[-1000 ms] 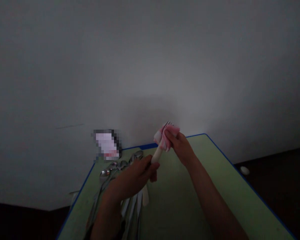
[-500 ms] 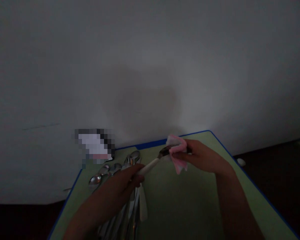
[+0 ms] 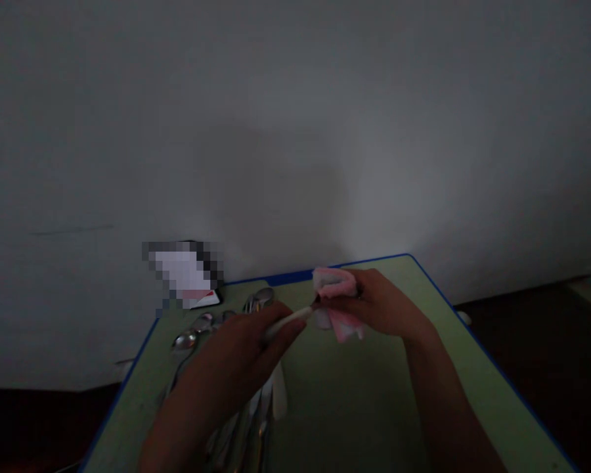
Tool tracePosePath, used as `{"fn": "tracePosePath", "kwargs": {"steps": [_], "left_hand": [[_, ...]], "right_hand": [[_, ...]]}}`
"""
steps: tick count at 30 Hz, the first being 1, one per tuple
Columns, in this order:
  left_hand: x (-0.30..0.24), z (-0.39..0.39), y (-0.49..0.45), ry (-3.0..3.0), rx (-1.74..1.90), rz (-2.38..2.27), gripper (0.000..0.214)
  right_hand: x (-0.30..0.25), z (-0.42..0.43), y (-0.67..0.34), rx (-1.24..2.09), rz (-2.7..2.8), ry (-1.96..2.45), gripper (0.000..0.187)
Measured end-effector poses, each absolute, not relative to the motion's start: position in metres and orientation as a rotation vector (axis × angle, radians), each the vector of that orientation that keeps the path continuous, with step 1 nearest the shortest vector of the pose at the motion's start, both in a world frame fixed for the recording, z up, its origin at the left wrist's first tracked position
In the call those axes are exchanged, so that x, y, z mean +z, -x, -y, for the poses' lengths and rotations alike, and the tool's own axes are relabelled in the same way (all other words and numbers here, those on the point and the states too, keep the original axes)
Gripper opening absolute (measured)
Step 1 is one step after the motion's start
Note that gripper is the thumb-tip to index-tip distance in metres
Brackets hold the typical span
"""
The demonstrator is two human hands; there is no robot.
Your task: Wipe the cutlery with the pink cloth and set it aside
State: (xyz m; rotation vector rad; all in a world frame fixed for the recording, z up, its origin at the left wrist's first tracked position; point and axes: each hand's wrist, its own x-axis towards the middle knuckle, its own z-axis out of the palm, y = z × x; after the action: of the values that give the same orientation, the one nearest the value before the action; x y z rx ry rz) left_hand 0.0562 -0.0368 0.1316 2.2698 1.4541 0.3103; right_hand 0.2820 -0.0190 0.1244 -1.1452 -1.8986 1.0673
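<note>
My left hand (image 3: pixel 236 358) is closed around the white handle of a utensil (image 3: pixel 289 318), which points right toward the other hand. My right hand (image 3: pixel 381 305) grips a pink cloth (image 3: pixel 335 289) wrapped over the utensil's metal head, which is hidden inside the cloth. Both hands hover just above a green table (image 3: pixel 354 407) with a blue edge. Under and beside my left hand lies a pile of several metal spoons (image 3: pixel 192 336) and other cutlery.
A pale wall rises right behind the table's far edge. A blurred white card (image 3: pixel 184 276) stands against the wall at the table's back left corner. Dark floor lies to the right and left of the table. The scene is dim.
The utensil was tilted up with the cloth on its raised head; now it lies nearly level and lower. My right hand slid the cloth back over the head after pulling toward the right.
</note>
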Motion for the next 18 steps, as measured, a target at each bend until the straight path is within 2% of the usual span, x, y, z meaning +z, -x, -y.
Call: {"fn": "tracePosePath", "kwargs": {"steps": [9, 18], "left_hand": [[0.153, 0.050, -0.057, -2.331, 0.460, -1.405, 0.038], [0.169, 0.074, -0.062, -2.391, 0.429, -1.488, 0.043]], "right_hand": [[0.142, 0.036, -0.270, 0.710, 1.885, 1.150, 0.017], [0.150, 0.044, -0.282, 0.930, 1.857, 1.010, 0.024]]}}
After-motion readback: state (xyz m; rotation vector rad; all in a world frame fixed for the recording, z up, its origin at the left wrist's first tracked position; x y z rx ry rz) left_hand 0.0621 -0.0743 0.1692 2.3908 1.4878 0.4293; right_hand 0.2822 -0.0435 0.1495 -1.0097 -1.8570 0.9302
